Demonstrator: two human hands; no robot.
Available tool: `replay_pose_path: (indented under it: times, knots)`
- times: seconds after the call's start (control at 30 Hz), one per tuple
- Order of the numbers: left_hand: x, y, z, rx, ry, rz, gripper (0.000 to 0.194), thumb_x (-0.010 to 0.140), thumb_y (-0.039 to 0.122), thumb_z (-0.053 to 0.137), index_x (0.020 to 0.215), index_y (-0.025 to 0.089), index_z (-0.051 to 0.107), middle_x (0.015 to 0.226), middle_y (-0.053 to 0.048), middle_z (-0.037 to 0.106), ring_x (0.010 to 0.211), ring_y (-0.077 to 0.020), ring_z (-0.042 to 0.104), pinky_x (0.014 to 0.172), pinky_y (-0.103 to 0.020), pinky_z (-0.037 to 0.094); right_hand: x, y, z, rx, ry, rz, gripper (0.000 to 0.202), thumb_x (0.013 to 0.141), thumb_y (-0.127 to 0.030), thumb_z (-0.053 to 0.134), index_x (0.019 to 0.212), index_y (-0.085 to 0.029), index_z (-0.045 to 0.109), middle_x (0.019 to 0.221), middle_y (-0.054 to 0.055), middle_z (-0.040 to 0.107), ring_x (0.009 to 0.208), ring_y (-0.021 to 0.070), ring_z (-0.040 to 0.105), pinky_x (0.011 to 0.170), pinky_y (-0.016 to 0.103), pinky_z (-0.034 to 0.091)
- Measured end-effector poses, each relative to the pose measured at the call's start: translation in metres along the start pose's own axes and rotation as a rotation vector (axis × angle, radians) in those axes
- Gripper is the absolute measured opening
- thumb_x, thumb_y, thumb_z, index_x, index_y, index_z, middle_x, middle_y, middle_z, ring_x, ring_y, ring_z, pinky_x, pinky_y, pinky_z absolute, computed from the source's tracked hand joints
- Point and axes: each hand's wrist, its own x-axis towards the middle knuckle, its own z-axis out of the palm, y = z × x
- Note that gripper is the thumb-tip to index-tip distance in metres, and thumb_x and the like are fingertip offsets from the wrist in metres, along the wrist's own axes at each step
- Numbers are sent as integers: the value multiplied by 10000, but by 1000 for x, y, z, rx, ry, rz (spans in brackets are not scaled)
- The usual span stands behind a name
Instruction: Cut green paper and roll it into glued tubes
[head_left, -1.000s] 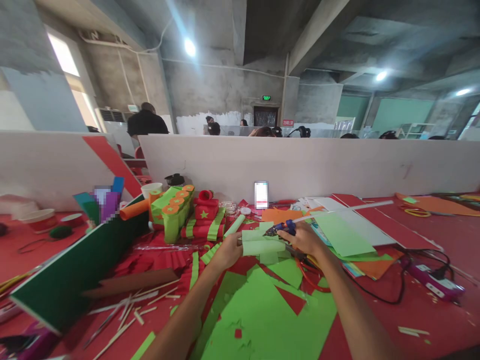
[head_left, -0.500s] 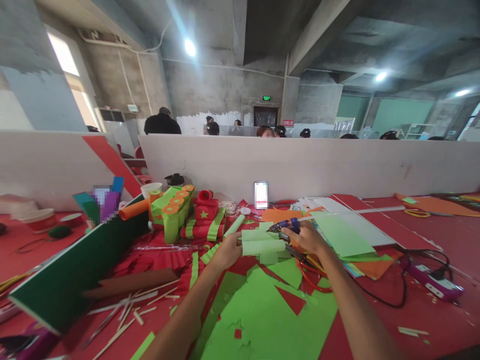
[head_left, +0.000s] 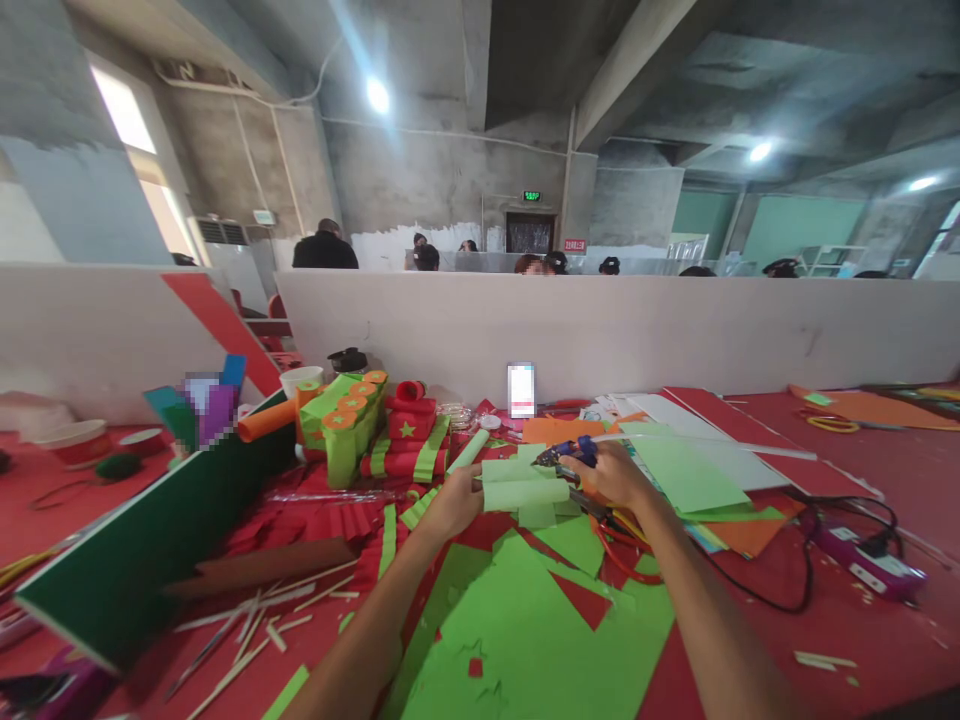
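My left hand [head_left: 459, 500] is closed on the left end of a pale green paper [head_left: 525, 494], whose near edge is curled into a roll. A blue glue gun [head_left: 576, 453] is in my right hand [head_left: 609, 472], with its dark nozzle pointing left, at or just over the paper's far part. A clear glue stick [head_left: 720, 443] juts out behind the gun to the right. Beneath the paper lie several bright green sheets [head_left: 555, 640]. Red-handled scissors [head_left: 626, 560] rest just below my right hand. A pale green paper tube [head_left: 469, 452] lies beyond my left hand.
Left of my hands stand green and orange paper rolls [head_left: 341, 440] and red rolls with green bands [head_left: 405, 455]. A dark green board [head_left: 150, 530] leans farther left. A phone [head_left: 522, 390] stands against the white partition [head_left: 600, 330]. A purple power strip [head_left: 866, 565] with a black cord lies right.
The glue gun has shifted slightly left over the paper, and its glue stick has tilted down at the right end. My left hand and the rolled paper stay nearly still.
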Motion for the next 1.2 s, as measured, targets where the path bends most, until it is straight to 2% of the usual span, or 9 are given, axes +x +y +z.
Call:
replay_pose_path:
  times: [0.1,0.3,0.5,0.77,0.87,1.0,1.2]
  knots:
    - [1,1,-1,0,-46,-31,464,701,187,725,1151,78,691,1107,-199,720,997,-348,695,824,-407,577,0,2,0,18,-46,-26,397,900,-529,501,800,-226,737,796,50,756,774,226,668,726,295,441]
    - [3,-1,-3,15,-40,-29,503,692,212,742,1170,72,680,1081,-181,733,1002,-353,688,828,-406,573,1,9,-1,-10,59,-11,388,912,-504,490,863,-224,753,807,67,760,803,251,675,740,322,443]
    - [4,-8,-7,49,-34,-6,481,731,206,710,1197,96,666,1136,-169,716,1022,-326,684,864,-404,561,0,12,-3,4,-3,-12,386,893,-522,513,830,-228,754,796,63,759,783,242,668,734,312,457]
    - [2,-3,-4,42,-39,0,464,741,204,713,1187,82,668,1132,-176,716,999,-316,693,853,-383,564,-1,16,-7,21,-1,3,408,902,-527,495,791,-226,747,776,55,752,762,233,664,744,313,455]
    - [2,-1,-3,25,-46,4,473,739,202,708,1196,89,664,1120,-165,723,1011,-315,688,863,-379,559,-2,18,-8,45,-14,21,364,882,-521,529,844,-236,752,832,56,763,793,240,668,751,317,462]
    - [3,-3,-4,35,-37,-1,491,729,220,717,1198,84,664,1123,-174,720,970,-321,700,862,-412,558,-2,22,-8,18,31,56,393,877,-543,521,798,-228,743,808,63,757,777,247,668,740,320,464]
    - [5,-9,-6,12,-46,-4,482,733,231,716,1190,88,666,1095,-168,730,959,-312,705,863,-411,561,-2,23,-11,43,2,28,392,888,-543,510,793,-232,730,807,51,754,764,238,661,731,314,462]
